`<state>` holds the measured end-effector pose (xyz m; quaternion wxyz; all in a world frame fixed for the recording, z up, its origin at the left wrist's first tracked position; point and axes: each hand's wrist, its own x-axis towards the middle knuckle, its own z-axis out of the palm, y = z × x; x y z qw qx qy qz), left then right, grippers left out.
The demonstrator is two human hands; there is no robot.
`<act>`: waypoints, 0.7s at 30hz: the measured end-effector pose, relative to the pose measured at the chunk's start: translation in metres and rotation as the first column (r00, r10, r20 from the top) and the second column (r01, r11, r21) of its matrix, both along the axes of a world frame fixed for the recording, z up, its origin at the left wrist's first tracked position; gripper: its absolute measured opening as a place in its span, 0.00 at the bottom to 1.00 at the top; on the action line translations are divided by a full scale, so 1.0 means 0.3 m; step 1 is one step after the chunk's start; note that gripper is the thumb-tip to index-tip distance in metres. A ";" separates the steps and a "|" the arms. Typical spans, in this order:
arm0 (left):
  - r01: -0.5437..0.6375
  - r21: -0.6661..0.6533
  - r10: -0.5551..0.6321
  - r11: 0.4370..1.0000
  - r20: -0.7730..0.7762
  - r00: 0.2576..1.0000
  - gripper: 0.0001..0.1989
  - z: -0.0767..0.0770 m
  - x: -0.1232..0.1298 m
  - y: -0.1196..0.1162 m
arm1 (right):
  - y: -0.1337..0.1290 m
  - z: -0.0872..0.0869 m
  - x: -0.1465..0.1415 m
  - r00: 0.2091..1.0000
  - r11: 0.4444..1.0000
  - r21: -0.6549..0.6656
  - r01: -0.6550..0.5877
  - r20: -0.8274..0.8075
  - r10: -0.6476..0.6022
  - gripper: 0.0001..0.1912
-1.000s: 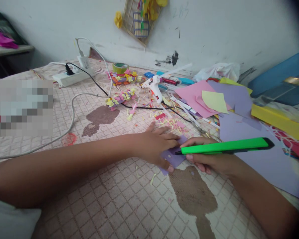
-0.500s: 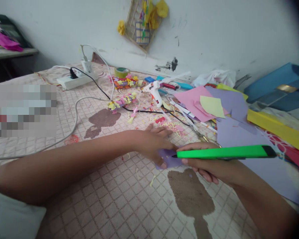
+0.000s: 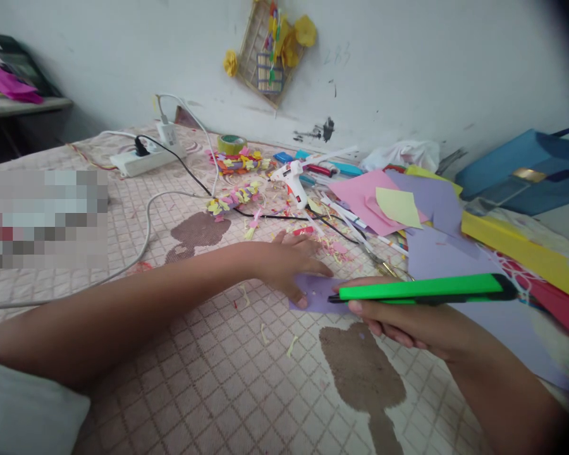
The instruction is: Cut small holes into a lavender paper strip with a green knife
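A small piece of purple paper (image 3: 320, 304) lies on the checked tablecloth in front of me. With its fingers spread, my left hand (image 3: 289, 268) rests at the paper's left side, the thumb pressing on it. My right hand (image 3: 403, 325) grips a slim green-and-black tool (image 3: 422, 289) that looks like a utility knife. Its dark tip points left over the paper; whether it touches the sheet I cannot tell. A few tiny pale marks or bits show near my left thumb. The right part of the paper is hidden by my right hand.
Beyond my hands lie a white glue gun (image 3: 294, 183), scissors (image 3: 382, 262) and paper scraps (image 3: 336, 246). Purple sheets (image 3: 436, 253) spread to the right, near a blue bag (image 3: 516, 170). A power strip (image 3: 145, 158) with trailing cords and a tape roll (image 3: 231, 144) sit behind.
The purple paper and my left hand appear slightly further left and up, showing more of the paper between my hands. The green tool stays in my right hand, at a slightly different tilt.
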<state>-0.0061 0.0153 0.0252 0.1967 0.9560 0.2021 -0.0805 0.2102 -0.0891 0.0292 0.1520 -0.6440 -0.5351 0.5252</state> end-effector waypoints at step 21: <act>0.056 -0.035 -0.057 0.998 -0.052 0.997 0.28 -0.009 -0.015 -0.045 | 0.006 -0.111 -0.045 0.968 0.977 0.207 -0.051 -0.229 0.099 0.05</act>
